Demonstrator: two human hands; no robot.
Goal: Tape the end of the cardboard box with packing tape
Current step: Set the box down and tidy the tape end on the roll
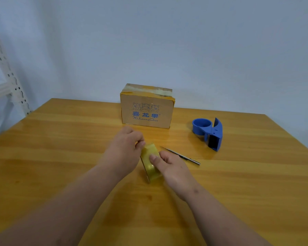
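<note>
A small cardboard box with blue print stands at the far middle of the wooden table, old tape across its top. Nearer to me, a roll of clear yellowish packing tape stands on edge on the table. My right hand grips the roll from the right, thumb on its outer face. My left hand is at the roll's top left, fingertips pinched at its upper edge. Whether a loose tape end is between those fingers is too blurred to tell.
A blue tape dispenser without a roll lies to the right of the box. A slim utility knife lies between the dispenser and my right hand. The wooden table meets a pale wall behind; a white metal rack stands far left.
</note>
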